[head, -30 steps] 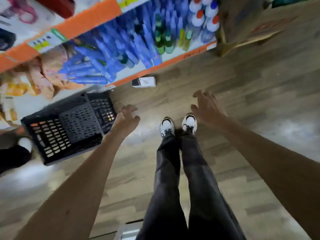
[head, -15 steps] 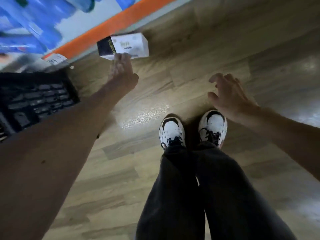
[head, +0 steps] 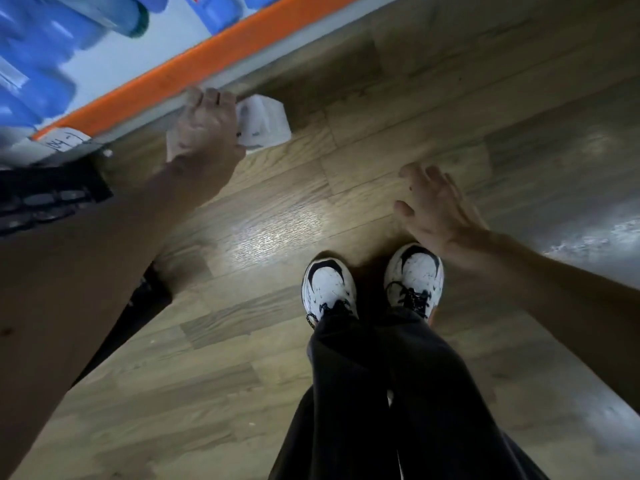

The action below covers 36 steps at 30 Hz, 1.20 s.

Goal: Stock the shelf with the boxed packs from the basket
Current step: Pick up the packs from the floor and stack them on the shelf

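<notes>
Head view: left hand [head: 204,128] grips white box [head: 265,124].

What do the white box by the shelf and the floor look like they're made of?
White box: probably thin printed cardboard, matte, with crisp folded edges. Floor: wood-look planks, likely laminate or vinyl, semi-gloss; grain, seams and a bright glare patch show.

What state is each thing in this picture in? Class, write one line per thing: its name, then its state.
White boxed pack: lying on the floor beside the shelf base, gripped by the left hand.
Left hand: fingers curled over the pack.
Right hand: open, fingers spread, holding nothing, above the floor.
Black basket: on the floor at the left edge; contents hidden.
Blue bottles: on the shelf, blurred.
</notes>
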Tool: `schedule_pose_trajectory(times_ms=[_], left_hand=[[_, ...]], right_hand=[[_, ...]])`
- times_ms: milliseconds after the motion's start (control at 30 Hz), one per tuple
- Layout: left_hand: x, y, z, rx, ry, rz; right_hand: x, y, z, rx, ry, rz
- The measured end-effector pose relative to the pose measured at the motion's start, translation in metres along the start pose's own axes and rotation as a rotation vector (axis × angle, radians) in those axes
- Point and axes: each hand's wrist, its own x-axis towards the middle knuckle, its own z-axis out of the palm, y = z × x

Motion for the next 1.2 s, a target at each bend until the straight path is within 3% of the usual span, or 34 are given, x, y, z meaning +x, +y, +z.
schedule_pose_trajectory(times_ms=[333,600,700,767,867,967,1200], left_hand=[[-0.107,0.043,-0.182,-0.055,0.022,0.066],[-0.202,0.053,-0.416,-0.074,0.079,0.067],[-0.251,0.048,-0.507,-0.02,0.198,0.105],[-0.28,0.048,-0.562,-0.001,0.319,0.13],[-0.328,0.059,-0.645,-0.06,0.227,0.122],[-0.369,0.071,-0.716,-0.037,0.264,0.156],[-0.43,0.08,-0.827,-0.052,0.332,0.137]], right_hand=[[-0.111,-0.093,-0.16,0.033,0.146,-0.102],[-0.215,-0.182,-0.355,0.04,0.325,-0.185],[-0.265,-0.206,-0.427,0.007,0.426,-0.226],[-0.304,-0.228,-0.48,-0.069,0.441,-0.236],[-0.369,-0.256,-0.555,-0.212,0.39,-0.198],[-0.418,-0.28,-0.615,-0.33,0.427,-0.204],[-0.495,-0.337,-0.715,-0.328,0.473,-0.23]])
